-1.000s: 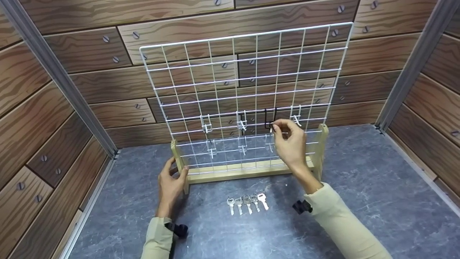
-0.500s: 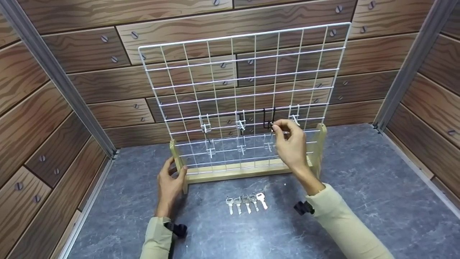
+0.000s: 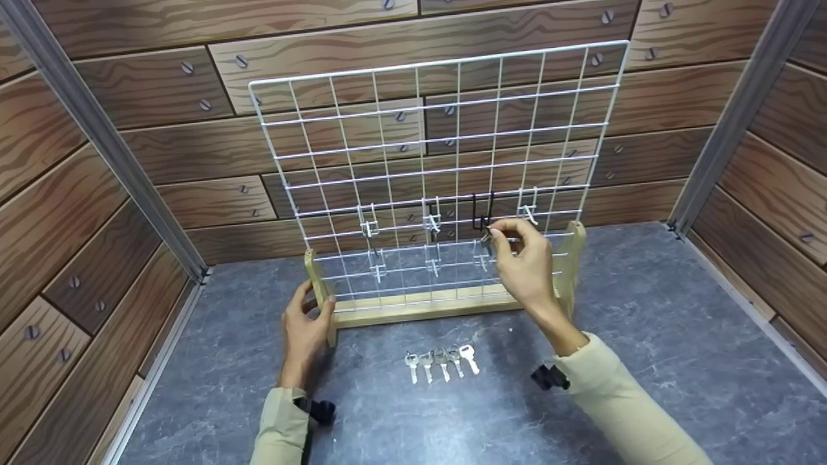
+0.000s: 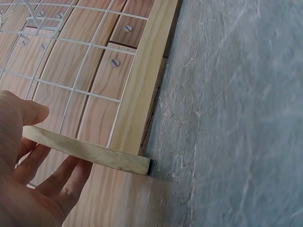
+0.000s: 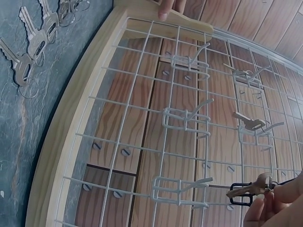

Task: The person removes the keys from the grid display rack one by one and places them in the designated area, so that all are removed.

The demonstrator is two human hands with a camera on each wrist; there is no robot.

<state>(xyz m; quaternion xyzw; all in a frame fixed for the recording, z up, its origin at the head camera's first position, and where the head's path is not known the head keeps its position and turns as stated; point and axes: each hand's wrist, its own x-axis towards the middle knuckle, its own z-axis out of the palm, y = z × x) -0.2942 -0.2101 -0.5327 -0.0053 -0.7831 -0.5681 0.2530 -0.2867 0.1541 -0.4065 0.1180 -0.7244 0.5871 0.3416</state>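
My right hand [image 3: 526, 261] pinches a key [image 5: 248, 190] by its ring end, right at a black wire hook [image 5: 240, 198] on the white wire grid [image 3: 457, 135]. Fingertips partly cover the ring, so I cannot tell whether it is over the hook. Over on the left, my left hand [image 3: 308, 326] grips the wooden side piece [image 4: 90, 150] of the stand, thumb on one face and fingers on the other. Two more keys hang from white hooks; one key [image 5: 253, 124] is nearest the black hook, the other key [image 5: 245, 74] farther along.
Several keys [image 3: 441, 363] with rings lie in a row on the grey marbled table [image 3: 413, 426] before the stand. Lower white hooks [image 3: 433, 266] and a white hook [image 3: 528, 213] at right bear nothing visible. Wood-patterned walls [image 3: 155, 26] surround the table.
My right hand has dipped slightly, and the pinched key now shows lower, just under the black hook. The left hand keeps its grip on the stand.
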